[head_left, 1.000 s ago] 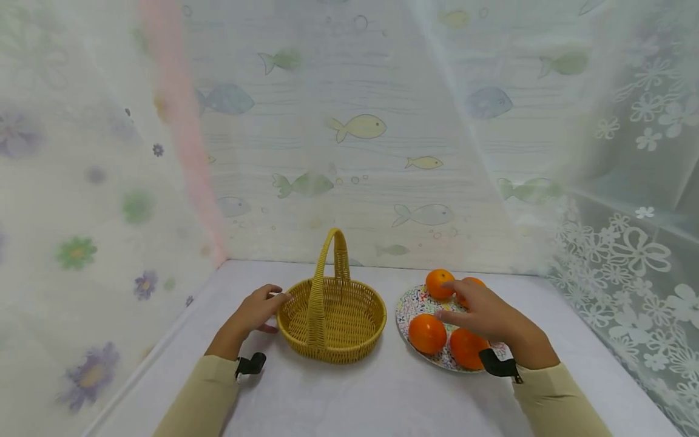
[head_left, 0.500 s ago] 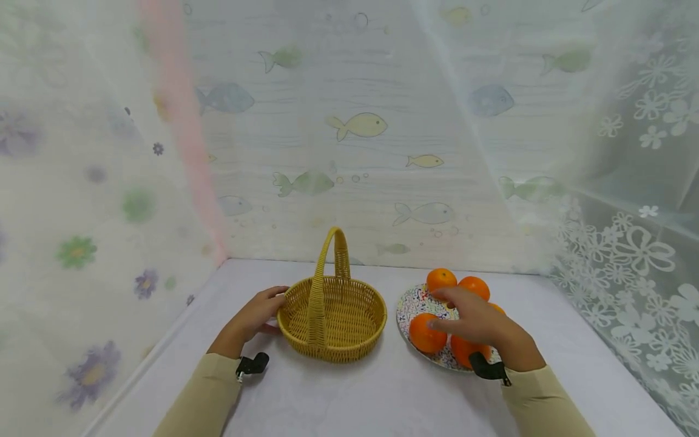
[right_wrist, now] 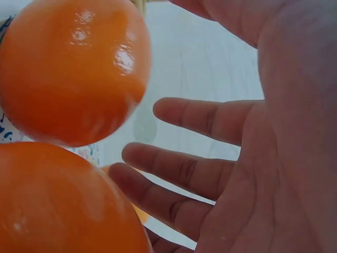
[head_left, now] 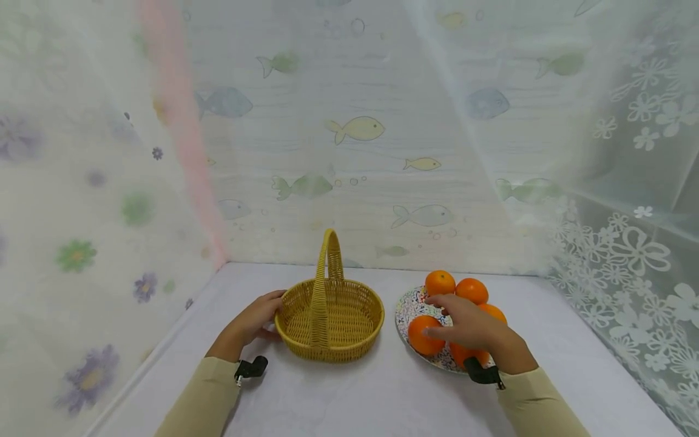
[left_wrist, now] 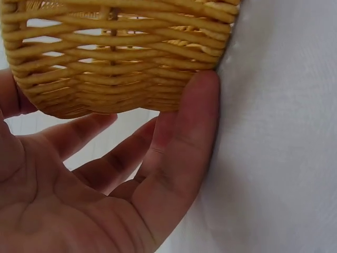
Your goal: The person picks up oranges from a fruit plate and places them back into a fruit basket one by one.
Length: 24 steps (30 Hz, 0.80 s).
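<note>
Right hand [head_left: 472, 323] spreads loosely beside an orange [head_left: 423, 337], contact unclear; left hand [head_left: 255, 319] rests relaxed against the basket [head_left: 349, 351].

Fish-print curtain [head_left: 349, 155], flower-print sheet [head_left: 104, 261], white tablecloth [head_left: 349, 403]

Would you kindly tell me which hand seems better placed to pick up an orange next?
Probably the right hand: it is open over the plate, close beside an orange. The left hand touches the basket, away from the plate.
</note>
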Tool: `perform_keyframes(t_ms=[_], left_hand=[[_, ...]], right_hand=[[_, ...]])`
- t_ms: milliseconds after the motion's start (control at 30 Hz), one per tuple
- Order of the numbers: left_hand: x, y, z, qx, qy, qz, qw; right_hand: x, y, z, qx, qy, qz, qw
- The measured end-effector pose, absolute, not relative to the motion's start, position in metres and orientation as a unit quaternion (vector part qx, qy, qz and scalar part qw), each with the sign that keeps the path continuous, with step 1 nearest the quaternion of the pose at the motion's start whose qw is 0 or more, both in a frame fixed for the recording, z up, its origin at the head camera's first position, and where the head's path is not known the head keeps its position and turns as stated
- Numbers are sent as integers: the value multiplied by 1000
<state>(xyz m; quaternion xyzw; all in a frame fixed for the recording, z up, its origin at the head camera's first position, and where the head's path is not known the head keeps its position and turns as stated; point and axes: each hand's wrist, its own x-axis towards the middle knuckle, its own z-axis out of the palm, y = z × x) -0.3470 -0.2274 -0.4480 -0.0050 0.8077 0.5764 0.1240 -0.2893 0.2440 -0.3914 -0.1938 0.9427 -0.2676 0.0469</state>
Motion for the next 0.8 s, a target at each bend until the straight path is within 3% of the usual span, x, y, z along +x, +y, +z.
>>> perform_keyframes(t_ms=[533, 800], left_hand=[[-351, -237, -454, 31, 775, 611, 157], [-354, -247, -462, 52, 739, 643, 192]], right_hand=[[-287, 232, -398, -176, 953, -231, 85], [-290, 233, -404, -178, 954, -229, 77]])
